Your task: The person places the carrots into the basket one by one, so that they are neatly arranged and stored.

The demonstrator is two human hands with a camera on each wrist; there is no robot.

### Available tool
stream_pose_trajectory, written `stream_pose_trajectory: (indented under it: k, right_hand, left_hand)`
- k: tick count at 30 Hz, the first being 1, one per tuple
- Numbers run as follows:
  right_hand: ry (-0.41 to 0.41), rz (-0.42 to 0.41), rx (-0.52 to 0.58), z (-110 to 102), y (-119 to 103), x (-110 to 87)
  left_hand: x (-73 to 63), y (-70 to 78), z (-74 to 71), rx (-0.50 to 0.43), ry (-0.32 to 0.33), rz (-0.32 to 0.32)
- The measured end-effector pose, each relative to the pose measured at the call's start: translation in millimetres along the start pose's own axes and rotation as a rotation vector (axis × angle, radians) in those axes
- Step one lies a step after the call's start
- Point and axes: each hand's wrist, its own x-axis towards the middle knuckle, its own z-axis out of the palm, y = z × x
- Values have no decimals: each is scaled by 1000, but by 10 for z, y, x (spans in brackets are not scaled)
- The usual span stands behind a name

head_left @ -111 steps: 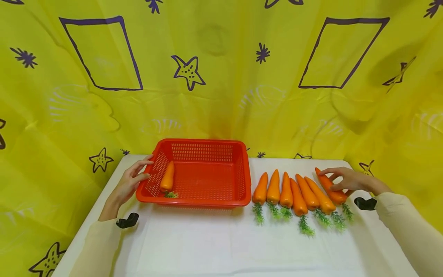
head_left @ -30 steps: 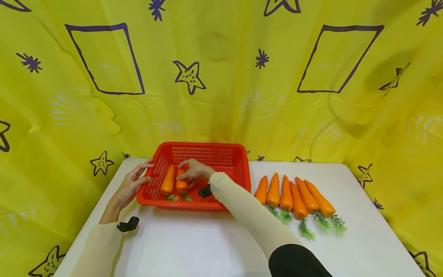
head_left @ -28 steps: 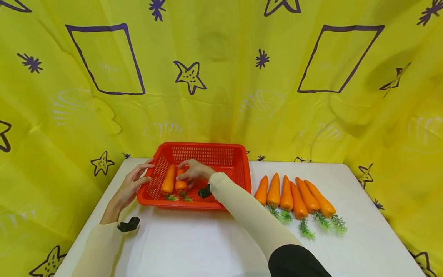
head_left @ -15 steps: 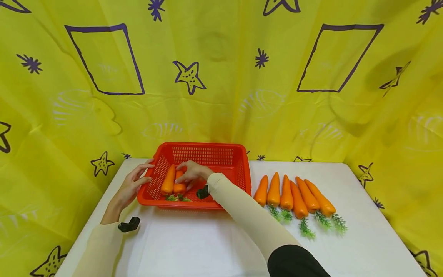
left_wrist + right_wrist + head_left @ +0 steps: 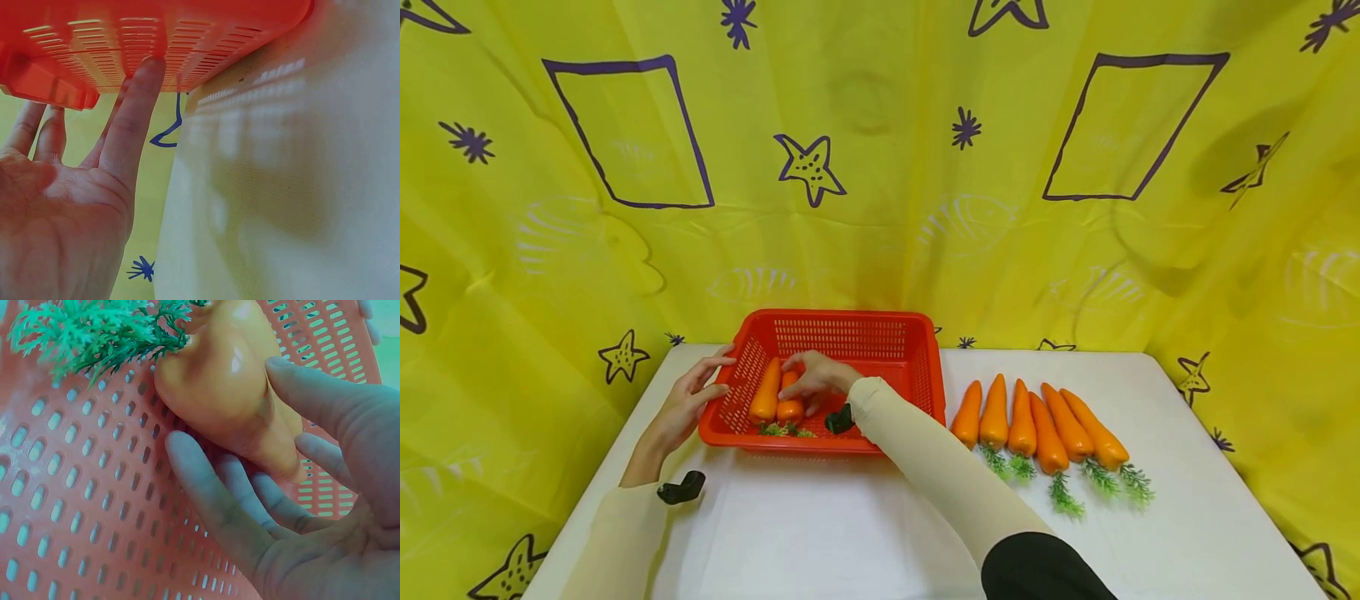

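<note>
In the red perforated plastic basket [image 5: 880,442], two orange carrots with green tops lie side by side at the left end. My right hand [image 5: 820,375] reaches in from the right and straddles the right-hand carrot [image 5: 791,410]. The right wrist view shows my thumb against that carrot [image 5: 212,381] on one side and fingers along the other, the index fingertip slightly off it. Just left lies the other carrot [image 5: 766,396]. My left hand [image 5: 685,400] rests its fairly straight fingers against the basket's left side; its thumb touches the outer wall in the left wrist view.
Right of the basket, several more carrots [image 5: 1022,421] lie in a row on the white table [image 5: 805,533], their green tops toward me. A yellow patterned curtain [image 5: 880,250] hangs behind and at both sides of the table.
My right hand has brought the rightmost carrot from the table into the basket. Over the last second it shifted the carrot slightly left, against the other one. My left hand has stayed put.
</note>
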Motion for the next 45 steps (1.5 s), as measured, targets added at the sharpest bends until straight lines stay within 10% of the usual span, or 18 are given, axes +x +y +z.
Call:
stream_pose_trajectory:
  k: [16,30,45]
  right_hand:
    - [-92,-30,-149,-363,-116,-308]
    - [-68,-340,-759,-958,-307,-1002]
    - [143,-439,-680,-1653,208,-1919]
  left_hand:
    - [-7,-14,16,-5,-2,-1]
    - [6,4,13,-1,-12,21]
    - [-12,6,5,4,-1,1]
